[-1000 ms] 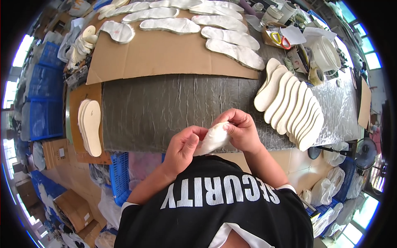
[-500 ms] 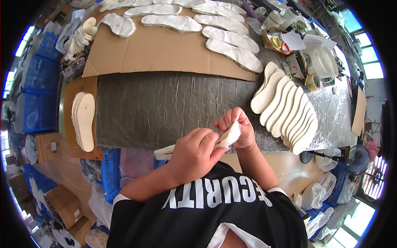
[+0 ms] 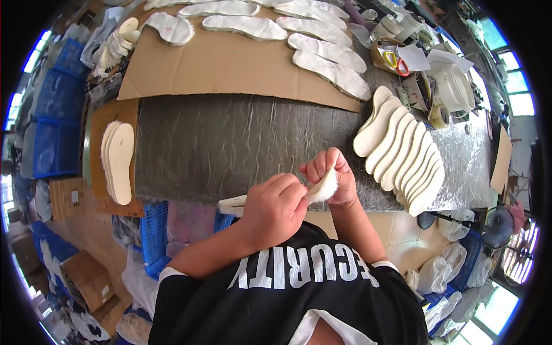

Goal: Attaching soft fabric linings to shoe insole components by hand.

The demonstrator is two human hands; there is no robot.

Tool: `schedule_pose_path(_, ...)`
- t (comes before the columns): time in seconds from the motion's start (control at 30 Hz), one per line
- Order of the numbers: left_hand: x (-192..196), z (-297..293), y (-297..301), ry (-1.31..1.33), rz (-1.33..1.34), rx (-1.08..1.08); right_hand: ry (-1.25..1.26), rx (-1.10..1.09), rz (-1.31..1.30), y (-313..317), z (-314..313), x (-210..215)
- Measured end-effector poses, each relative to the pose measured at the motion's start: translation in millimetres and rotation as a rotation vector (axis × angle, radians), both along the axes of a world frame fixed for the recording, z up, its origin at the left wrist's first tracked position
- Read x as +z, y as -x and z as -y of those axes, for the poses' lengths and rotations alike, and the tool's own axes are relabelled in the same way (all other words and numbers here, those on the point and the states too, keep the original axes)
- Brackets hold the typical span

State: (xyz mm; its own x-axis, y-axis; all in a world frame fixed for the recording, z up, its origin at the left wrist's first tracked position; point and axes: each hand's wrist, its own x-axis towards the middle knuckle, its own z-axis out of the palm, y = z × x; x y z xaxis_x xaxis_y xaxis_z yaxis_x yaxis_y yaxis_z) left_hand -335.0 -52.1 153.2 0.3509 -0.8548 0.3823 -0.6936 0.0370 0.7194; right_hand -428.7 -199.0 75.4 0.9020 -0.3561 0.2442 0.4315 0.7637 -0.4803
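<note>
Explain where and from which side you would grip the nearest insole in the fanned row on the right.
Grip the nearest insole at its lower rounded end, coming from the table's near edge. The fanned row overlaps like shingles, and this insole seems to lie on top with that end free, so it should lift off without shifting the others.

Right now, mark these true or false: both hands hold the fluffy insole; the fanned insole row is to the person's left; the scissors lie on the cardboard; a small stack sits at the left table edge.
1. Both hands, left hand and right hand, hold the fluffy insole: true.
2. Fanned insole row on the left: false, it is to the right.
3. Scissors on the cardboard sheet: false, beyond its right end.
4. Small insole stack at left edge: true.
</note>
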Motion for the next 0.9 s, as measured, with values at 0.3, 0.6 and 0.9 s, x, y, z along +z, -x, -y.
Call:
schedule_pose_path(0.3,-58,-9,-45,0.456,-1.423,-0.057,0.548,0.072,-0.412,2,-5,17)
schedule_pose_path(0.6,-101,-19,-48,0.324,-1.677,0.062,1.329,-0.186,-0.579,-1,-20,48)
schedule_pose_path(0.9,-115,-24,-42,0.35,-1.852,-0.156,1.399,-0.283,-0.704,-5,-27,57)
